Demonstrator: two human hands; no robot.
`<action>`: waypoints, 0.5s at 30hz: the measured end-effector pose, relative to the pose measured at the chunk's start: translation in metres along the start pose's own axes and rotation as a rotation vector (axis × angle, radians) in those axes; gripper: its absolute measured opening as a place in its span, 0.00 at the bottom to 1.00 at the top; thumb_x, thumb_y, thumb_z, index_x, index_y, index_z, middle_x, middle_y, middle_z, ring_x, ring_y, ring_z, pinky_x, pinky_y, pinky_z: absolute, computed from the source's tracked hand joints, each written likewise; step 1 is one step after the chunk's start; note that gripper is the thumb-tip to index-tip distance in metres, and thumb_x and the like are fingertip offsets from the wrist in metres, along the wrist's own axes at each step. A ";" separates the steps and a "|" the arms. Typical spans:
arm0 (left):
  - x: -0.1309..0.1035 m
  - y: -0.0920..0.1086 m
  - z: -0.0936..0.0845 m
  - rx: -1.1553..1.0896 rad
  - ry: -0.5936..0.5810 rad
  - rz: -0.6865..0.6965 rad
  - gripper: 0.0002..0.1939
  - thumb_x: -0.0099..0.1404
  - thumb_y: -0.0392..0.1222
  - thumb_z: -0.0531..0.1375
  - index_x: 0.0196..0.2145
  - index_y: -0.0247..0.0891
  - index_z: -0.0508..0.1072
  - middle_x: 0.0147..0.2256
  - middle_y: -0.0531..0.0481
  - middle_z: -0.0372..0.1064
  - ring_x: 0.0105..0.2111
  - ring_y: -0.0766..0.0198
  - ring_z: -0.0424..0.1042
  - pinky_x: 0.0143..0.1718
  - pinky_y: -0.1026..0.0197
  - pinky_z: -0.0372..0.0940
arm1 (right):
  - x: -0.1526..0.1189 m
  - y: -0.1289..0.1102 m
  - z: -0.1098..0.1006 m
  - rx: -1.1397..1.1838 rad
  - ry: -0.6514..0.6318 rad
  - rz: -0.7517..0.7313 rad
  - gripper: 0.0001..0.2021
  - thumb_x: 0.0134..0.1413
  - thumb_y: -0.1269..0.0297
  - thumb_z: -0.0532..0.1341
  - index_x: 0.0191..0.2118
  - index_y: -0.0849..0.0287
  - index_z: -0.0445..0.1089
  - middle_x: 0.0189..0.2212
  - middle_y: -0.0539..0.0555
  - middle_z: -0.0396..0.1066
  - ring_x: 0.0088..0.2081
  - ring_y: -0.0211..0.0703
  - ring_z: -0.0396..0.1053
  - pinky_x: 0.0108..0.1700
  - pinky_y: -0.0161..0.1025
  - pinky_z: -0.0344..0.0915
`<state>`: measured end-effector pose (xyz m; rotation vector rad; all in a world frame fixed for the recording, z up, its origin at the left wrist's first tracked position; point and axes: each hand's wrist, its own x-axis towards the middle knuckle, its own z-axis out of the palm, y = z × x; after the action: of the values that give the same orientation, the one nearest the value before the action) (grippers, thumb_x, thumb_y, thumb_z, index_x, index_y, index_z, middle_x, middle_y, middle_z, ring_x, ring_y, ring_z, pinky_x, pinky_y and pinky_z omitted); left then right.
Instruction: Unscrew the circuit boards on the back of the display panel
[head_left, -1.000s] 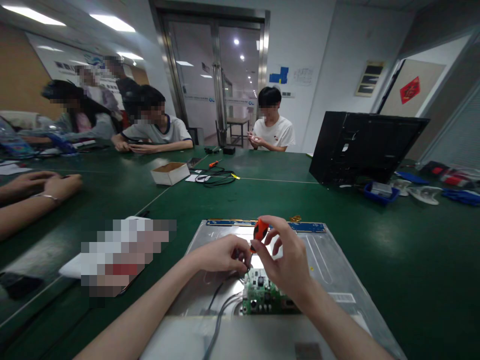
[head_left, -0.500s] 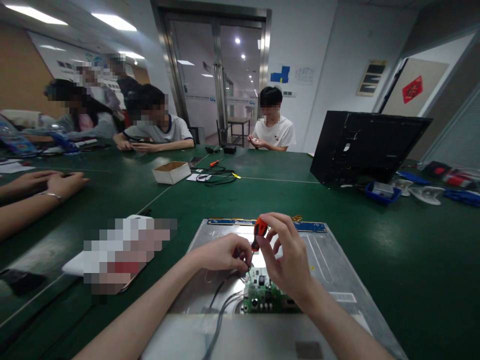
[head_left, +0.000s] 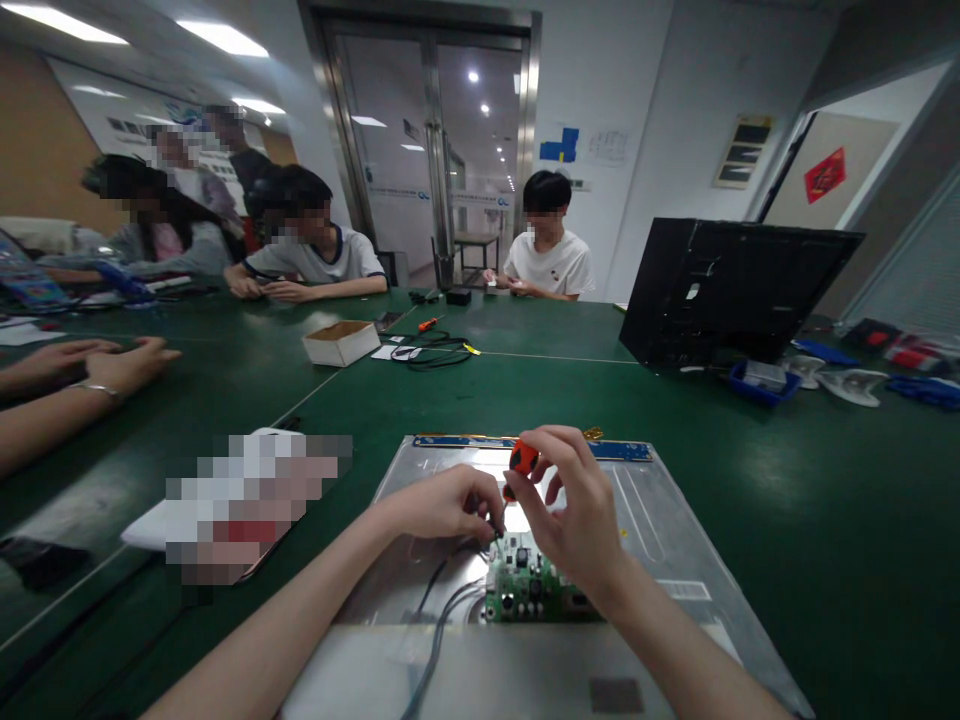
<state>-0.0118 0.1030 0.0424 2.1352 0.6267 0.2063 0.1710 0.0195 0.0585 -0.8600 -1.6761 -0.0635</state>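
Observation:
A silver metal panel (head_left: 637, 540) lies in front of me, with a green circuit board (head_left: 517, 590) at its middle and a blue strip board (head_left: 619, 451) along its far edge. My right hand (head_left: 577, 500) pinches the handle of a red and black screwdriver (head_left: 523, 457) between thumb and fingers. The screwdriver points down at the board's far left corner. Beside it, my left hand (head_left: 457, 505) is closed near the tip, its fingers around something too small to make out. Grey cables (head_left: 442, 635) run from the board's left side toward me.
A pixelated flat object (head_left: 240, 510) lies left of the panel. Farther off are a white box (head_left: 341, 344), a coiled black cable (head_left: 439, 352), a black monitor (head_left: 739, 295) and a blue tray (head_left: 765, 383). Another person's hands (head_left: 124, 368) rest at left; others sit across the green table (head_left: 750, 470).
The screwdriver handle has tilted and turned slightly in my right hand's fingers. Both hands have stayed almost in place. The person across the table has moved their hands apart.

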 end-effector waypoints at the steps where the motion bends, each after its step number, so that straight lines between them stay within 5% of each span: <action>1: 0.000 0.000 0.000 -0.002 0.002 -0.002 0.04 0.53 0.36 0.65 0.29 0.39 0.80 0.24 0.55 0.68 0.26 0.65 0.63 0.26 0.65 0.55 | 0.000 0.000 0.000 -0.003 -0.010 0.004 0.13 0.65 0.69 0.57 0.53 0.52 0.66 0.42 0.55 0.70 0.29 0.36 0.70 0.23 0.33 0.67; 6: -0.001 0.000 0.002 -0.053 0.021 -0.020 0.04 0.53 0.34 0.65 0.29 0.38 0.79 0.23 0.56 0.66 0.26 0.66 0.63 0.27 0.66 0.56 | -0.001 0.001 0.000 0.011 -0.063 -0.009 0.18 0.66 0.72 0.53 0.58 0.52 0.63 0.47 0.58 0.72 0.31 0.38 0.72 0.24 0.34 0.68; 15: -0.001 -0.003 0.004 -0.077 0.010 -0.043 0.04 0.53 0.33 0.64 0.30 0.37 0.76 0.25 0.57 0.67 0.25 0.67 0.62 0.30 0.65 0.58 | -0.002 0.001 0.002 0.005 0.000 0.013 0.16 0.63 0.66 0.60 0.54 0.54 0.58 0.33 0.50 0.73 0.26 0.37 0.72 0.21 0.31 0.65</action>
<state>-0.0120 0.1013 0.0376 2.0459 0.6594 0.2148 0.1699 0.0205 0.0552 -0.8668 -1.6703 -0.0505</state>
